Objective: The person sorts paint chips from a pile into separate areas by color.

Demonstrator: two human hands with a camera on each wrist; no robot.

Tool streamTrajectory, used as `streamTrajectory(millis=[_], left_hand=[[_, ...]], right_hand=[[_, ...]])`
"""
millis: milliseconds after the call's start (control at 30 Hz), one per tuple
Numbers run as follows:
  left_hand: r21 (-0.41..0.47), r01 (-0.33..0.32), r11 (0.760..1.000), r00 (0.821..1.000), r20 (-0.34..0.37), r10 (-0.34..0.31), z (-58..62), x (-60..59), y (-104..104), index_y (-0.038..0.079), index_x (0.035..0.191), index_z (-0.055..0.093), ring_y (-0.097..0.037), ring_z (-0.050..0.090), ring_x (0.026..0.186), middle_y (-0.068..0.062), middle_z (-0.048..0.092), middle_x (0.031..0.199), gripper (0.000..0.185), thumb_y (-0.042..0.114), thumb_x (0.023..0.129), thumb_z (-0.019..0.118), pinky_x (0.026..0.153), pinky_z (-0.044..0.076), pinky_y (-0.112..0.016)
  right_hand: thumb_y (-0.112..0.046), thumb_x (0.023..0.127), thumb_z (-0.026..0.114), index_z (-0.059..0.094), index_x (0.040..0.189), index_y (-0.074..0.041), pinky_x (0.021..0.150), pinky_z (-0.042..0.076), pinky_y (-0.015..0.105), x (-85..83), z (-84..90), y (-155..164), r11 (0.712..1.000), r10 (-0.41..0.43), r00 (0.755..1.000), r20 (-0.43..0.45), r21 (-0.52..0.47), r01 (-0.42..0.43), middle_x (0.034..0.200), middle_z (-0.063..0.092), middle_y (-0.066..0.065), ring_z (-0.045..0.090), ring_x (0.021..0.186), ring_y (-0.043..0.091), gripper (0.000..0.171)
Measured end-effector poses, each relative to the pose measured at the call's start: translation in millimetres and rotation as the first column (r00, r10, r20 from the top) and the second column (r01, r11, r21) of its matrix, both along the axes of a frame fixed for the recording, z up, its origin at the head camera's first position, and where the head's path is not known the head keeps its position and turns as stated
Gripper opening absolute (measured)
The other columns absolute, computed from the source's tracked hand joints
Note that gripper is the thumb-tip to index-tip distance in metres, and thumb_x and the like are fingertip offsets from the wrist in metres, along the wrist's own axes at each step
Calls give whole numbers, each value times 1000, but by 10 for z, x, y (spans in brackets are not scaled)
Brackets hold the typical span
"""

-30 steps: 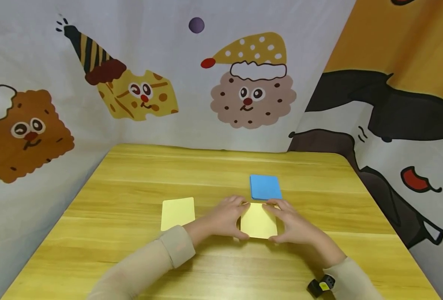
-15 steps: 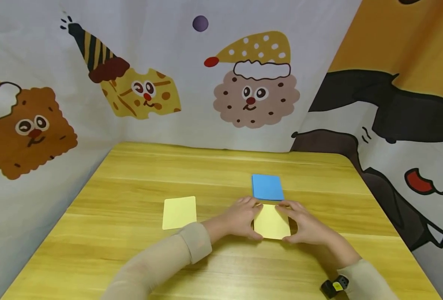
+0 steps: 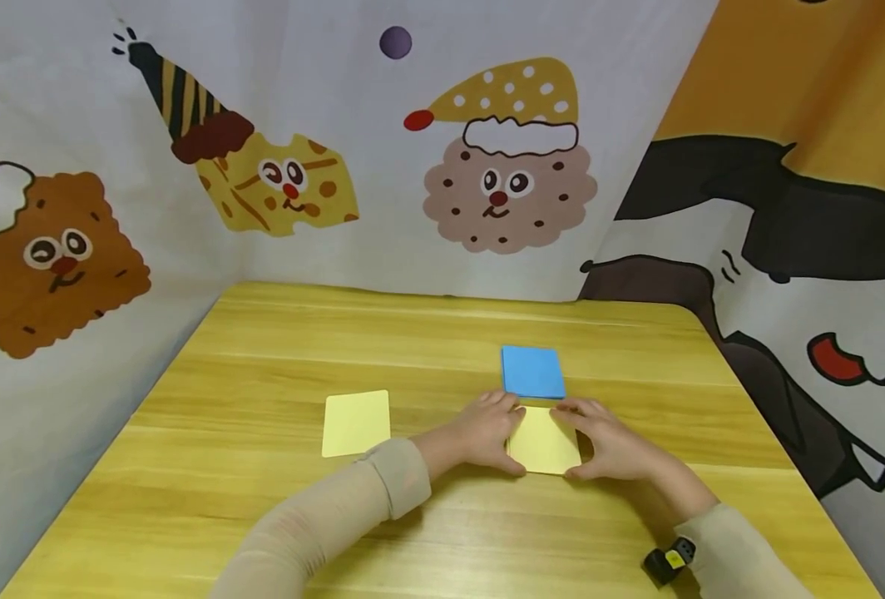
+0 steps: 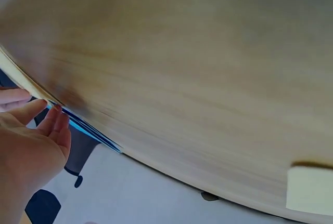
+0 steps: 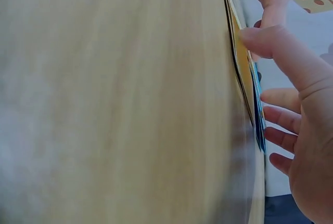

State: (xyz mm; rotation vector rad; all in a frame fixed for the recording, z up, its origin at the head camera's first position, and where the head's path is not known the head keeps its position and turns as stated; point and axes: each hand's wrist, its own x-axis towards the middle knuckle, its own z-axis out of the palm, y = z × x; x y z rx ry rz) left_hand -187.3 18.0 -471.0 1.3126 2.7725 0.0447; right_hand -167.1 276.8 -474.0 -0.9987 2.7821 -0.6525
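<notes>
Between my two hands lies a small pile of square yellow cards [image 3: 543, 443]. My left hand [image 3: 486, 431] pinches its left edge, thumb at the near corner and fingers at the far one. On the opposite edge, my right hand [image 3: 613, 443] grips it the same way. Thin layered edges of the pile show beside the right thumb [image 5: 260, 41] in the right wrist view. Just beyond it sits a stack of blue square cards [image 3: 533, 372]. Another yellow card [image 3: 356, 423] lies flat to the left, past the left forearm.
The wooden table [image 3: 427, 532] carries all the cards. A printed curtain [image 3: 383, 258] hangs close along its back and sides. Beige sleeves [image 3: 338, 516] reach over the front, and a black device [image 3: 669, 561] is at the right wrist.
Both hands have shifted right together with the yellow pile, which now sits squarely in front of the blue stack. The blue stack and the lone yellow card stay in place.
</notes>
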Motion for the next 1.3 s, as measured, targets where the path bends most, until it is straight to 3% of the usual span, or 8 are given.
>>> streamTrajectory(millis=[367, 700, 1067, 1300], left_hand=[[-12, 9, 1000, 1000, 12, -8, -19, -1, -9, 5, 144, 43, -23, 31, 134, -9, 36, 147, 98, 74, 76, 57, 111, 22, -35], [73, 4, 997, 998, 67, -9, 76, 18, -96, 1, 143, 43, -23, 31, 134, -10, 36, 148, 99, 73, 76, 59, 111, 22, -37], [211, -20, 977, 998, 62, 7, 139, 72, -391, 3, 147, 36, -25, 32, 134, -11, 37, 147, 101, 68, 76, 65, 111, 22, -39], [226, -36, 973, 997, 70, 21, 147, 133, -624, 2, 148, 34, -28, 31, 134, -14, 36, 148, 102, 66, 75, 67, 111, 23, -44]], right_hand=[[-44, 72, 82, 45, 141, 0, 98, 34, 57, 20, 7, -19, 999, -12, 999, 52, 42, 10, 144, 38, 16, 33, 129, 36, 90], [-52, 69, 81, 44, 143, -5, 96, 35, 59, 69, 51, -13, 999, -47, 999, 3, 1, 47, 144, 38, 17, 34, 128, 37, 95], [-46, 67, 85, 41, 146, -10, 97, 34, 60, 136, 174, -189, 997, -73, 995, -71, -15, 72, 145, 37, 14, 32, 130, 33, 96], [-48, 68, 83, 41, 146, -15, 98, 32, 60, 122, 167, -368, 997, -59, 994, -95, -47, 54, 146, 37, 10, 31, 132, 30, 95]])
